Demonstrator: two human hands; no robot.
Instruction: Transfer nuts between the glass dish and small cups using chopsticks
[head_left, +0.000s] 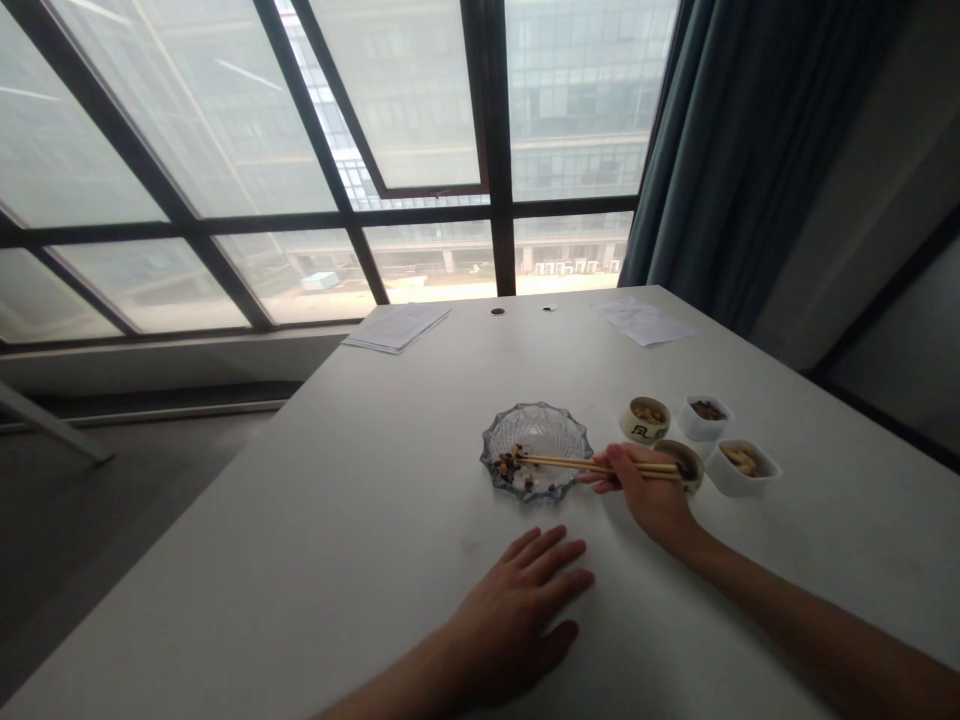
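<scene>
My right hand (pixel 646 490) is closed around a pair of wooden chopsticks (pixel 559 462). Their tips reach into a clear glass dish (pixel 571 425) with a scalloped rim, at the small dark and yellowish pieces (pixel 508 465) gathered on its left side. Whether the tips pinch a piece is too small to tell. Flat on the table, fingers spread, my left hand (pixel 521 610) rests in front of the dish and holds nothing. Just behind my right hand is a round bowl (pixel 691 462), partly hidden by it.
Right of the dish stand a patterned bowl (pixel 645 432) of brownish pieces, a white tub (pixel 701 428) of dark pieces and another white tub (pixel 742 485) of pale pieces. Papers lie at the far left (pixel 397 328) and far right (pixel 645 322) of the white table (pixel 337 520), before the windows.
</scene>
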